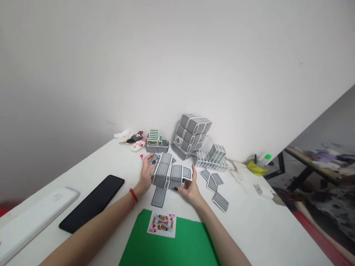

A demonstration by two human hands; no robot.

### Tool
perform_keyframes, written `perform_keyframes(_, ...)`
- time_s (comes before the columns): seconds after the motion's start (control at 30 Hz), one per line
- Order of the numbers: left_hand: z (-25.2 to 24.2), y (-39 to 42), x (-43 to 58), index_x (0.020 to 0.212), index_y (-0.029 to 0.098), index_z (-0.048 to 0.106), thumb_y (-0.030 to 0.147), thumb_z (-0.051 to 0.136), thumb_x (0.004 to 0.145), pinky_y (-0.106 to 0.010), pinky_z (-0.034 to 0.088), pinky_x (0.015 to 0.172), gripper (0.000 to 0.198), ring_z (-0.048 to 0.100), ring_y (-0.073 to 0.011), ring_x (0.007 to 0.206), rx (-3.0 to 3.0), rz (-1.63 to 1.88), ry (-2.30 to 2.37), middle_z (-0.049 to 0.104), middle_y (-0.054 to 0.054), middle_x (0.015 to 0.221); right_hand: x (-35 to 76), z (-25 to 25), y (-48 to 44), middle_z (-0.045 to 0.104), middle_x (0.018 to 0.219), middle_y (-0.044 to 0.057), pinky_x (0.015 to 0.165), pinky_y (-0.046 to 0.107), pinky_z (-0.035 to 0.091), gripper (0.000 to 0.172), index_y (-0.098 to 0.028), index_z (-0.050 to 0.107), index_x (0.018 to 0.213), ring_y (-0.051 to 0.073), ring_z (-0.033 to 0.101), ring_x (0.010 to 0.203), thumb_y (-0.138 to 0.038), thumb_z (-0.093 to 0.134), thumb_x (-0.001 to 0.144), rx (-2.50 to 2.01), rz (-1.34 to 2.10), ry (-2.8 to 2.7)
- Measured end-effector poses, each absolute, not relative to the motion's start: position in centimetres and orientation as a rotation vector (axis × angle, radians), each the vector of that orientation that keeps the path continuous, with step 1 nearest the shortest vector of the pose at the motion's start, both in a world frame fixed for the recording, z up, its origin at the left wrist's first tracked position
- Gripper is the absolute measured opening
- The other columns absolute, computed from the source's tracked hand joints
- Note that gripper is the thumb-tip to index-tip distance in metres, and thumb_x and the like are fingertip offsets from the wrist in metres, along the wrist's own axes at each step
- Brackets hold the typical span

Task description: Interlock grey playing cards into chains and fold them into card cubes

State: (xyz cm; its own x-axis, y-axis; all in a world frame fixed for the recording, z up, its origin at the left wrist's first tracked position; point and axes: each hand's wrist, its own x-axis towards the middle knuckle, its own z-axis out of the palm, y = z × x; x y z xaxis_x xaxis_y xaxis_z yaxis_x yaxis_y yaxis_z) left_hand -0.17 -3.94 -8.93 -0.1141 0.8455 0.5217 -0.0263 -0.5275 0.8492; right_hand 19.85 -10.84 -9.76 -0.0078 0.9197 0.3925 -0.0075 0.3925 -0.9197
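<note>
Between my hands is a low block of folded playing cards (166, 171), grey card backs facing outward. My left hand (145, 175) grips its left side, thumb and fingers against the edge. On the other side my right hand (191, 186) holds the right end, thumb low at the front and fingers behind. One card (187, 172) juts out of the block beside the right fingers. A loose grey-backed card (159, 197) lies in front of the block. Nearer to me, a king of hearts (161, 224) rests face up on a green sheet (169, 251).
Behind stands a tall stack of folded-card cubes (191, 135), leaning by the wall. Beside it are a card tray with green-edged pieces (157, 147) and a pale card structure (210, 161). Loose cards (212, 183) lie right. A black phone (93, 203) and white case (39, 221) lie left.
</note>
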Motion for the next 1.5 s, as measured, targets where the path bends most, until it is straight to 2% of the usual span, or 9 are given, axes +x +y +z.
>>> perform_keyframes(0.1, -9.9, -3.7, 0.8, 0.126, 0.018, 0.040, 0.031, 0.037, 0.087, -0.044, 0.032, 0.104, 0.041, 0.038, -0.0237, 0.127, 1.430, 1.559, 0.916, 0.042, -0.012, 0.136, 19.0, -9.5, -10.5, 0.045, 0.131, 0.017, 0.101, 0.049, 0.033, 0.115, -0.020, -0.005, 0.140, 0.026, 0.048, 0.119, -0.038, 0.076, 0.061, -0.904, 0.842, -1.429)
perform_keyframes(0.37, -10.1, -4.3, 1.6, 0.130, 0.020, 0.042, 0.031, 0.039, 0.088, -0.042, 0.033, 0.105, 0.044, 0.038, -0.0232, 0.127, 1.476, 1.524, 0.911, 0.044, -0.008, 0.137, 18.1, -10.1, -10.5, 0.037, 0.138, 0.016, 0.105, 0.051, 0.029, 0.106, -0.017, 0.011, 0.141, 0.031, 0.029, 0.132, -0.038, 0.076, 0.059, -1.082, 0.601, -1.413)
perform_keyframes(0.57, -9.5, -4.8, 2.2, 0.134, 0.020, 0.036, 0.031, 0.049, 0.084, -0.044, 0.031, 0.106, 0.053, 0.038, -0.0239, 0.127, 1.590, 1.469, 1.041, 0.040, -0.011, 0.139, 17.4, -9.6, -10.6, 0.046, 0.132, 0.016, 0.104, 0.051, 0.032, 0.097, -0.017, 0.016, 0.139, 0.030, 0.039, 0.126, -0.031, 0.073, 0.062, -1.092, 0.598, -1.371)
perform_keyframes(0.7, -8.5, -5.3, 1.4, 0.132, 0.020, 0.038, 0.028, 0.042, 0.087, -0.047, 0.028, 0.106, 0.046, 0.035, -0.0236, 0.129, 1.883, 1.499, 1.124, 0.039, -0.012, 0.139, 17.8, -9.4, -10.6, 0.055, 0.123, 0.016, 0.102, 0.050, 0.033, 0.101, -0.016, 0.017, 0.138, 0.030, 0.048, 0.119, -0.030, 0.077, 0.059, -1.114, 0.597, -1.372)
perform_keyframes(0.8, -6.9, -5.9, 0.1, 0.122, 0.022, 0.050, 0.027, 0.047, 0.085, -0.050, 0.024, 0.108, 0.039, 0.026, -0.0264, 0.134, 2.342, 1.418, 0.918, 0.034, -0.010, 0.143, 18.9, -9.6, -10.8, 0.047, 0.130, 0.021, 0.098, 0.052, 0.037, 0.117, -0.017, -0.003, 0.141, 0.030, 0.050, 0.116, -0.037, 0.077, 0.058, -1.081, 0.690, -1.393)
perform_keyframes(0.9, -5.6, -6.6, -0.7, 0.119, 0.023, 0.054, 0.029, 0.059, 0.075, -0.054, 0.020, 0.108, 0.044, 0.022, -0.0295, 0.135, 2.657, 1.259, 0.725, 0.041, -0.010, 0.139, 20.3, -9.2, -11.2, 0.023, 0.143, 0.024, 0.097, 0.055, 0.036, 0.121, -0.020, -0.010, 0.141, 0.034, 0.034, 0.129, -0.044, 0.076, 0.059, -1.127, 0.539, -1.438)
perform_keyframes(1.0, -5.1, -6.9, -0.6, 0.121, 0.023, 0.052, 0.026, 0.061, 0.073, -0.055, 0.017, 0.109, 0.049, 0.032, -0.0284, 0.131, 2.771, 1.137, 0.652, 0.052, -0.009, 0.129, 21.1, -8.0, -11.6, 0.015, 0.149, 0.013, 0.106, 0.056, 0.021, 0.101, -0.026, 0.012, 0.142, 0.035, 0.016, 0.135, -0.041, 0.074, 0.063, -1.135, 0.216, -1.662)
perform_keyframes(1.17, -5.7, -6.8, -0.4, 0.122, 0.022, 0.050, 0.023, 0.057, 0.077, -0.056, 0.014, 0.109, 0.046, 0.041, -0.0258, 0.126, 2.783, 1.103, 0.630, 0.056, -0.010, 0.125, 20.8, -7.3, -11.9, 0.038, 0.140, 0.007, 0.105, 0.055, 0.027, 0.054, -0.029, 0.040, 0.132, 0.030, 0.024, 0.134, -0.030, 0.056, 0.081, -1.092, 0.124, -1.967)
perform_keyframes(1.5, -6.4, -6.3, -0.4, 0.118, 0.023, 0.055, 0.023, 0.055, 0.082, -0.058, 0.012, 0.109, 0.036, 0.046, -0.0230, 0.122, 2.809, 1.101, 0.575, 0.061, -0.009, 0.119, 21.0, -8.7, -11.9, 0.046, 0.135, 0.006, 0.102, 0.054, 0.034, 0.048, -0.030, 0.045, 0.130, 0.027, 0.030, 0.131, -0.028, 0.054, 0.083, -1.118, 0.128, -1.997)
